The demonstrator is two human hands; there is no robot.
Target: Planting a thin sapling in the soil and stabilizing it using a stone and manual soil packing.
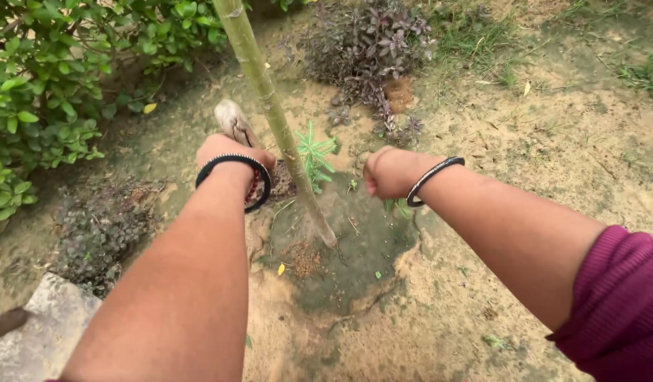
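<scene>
Near edge: a grey stone slab [40, 329] lies at lower left on sandy ground; no packages or signs are visible. Both forearms extend forward, well apart. The left hand [227, 152] is closed around a worn tool handle [233, 120], a black bangle [234, 177] on its wrist. The right hand [386, 173] is curled into an empty fist. Between them a thin green sapling trunk [273, 113] rises tilted from a damp soil patch [355, 247]. Beyond stands a purple-leaved plant [372, 39].
</scene>
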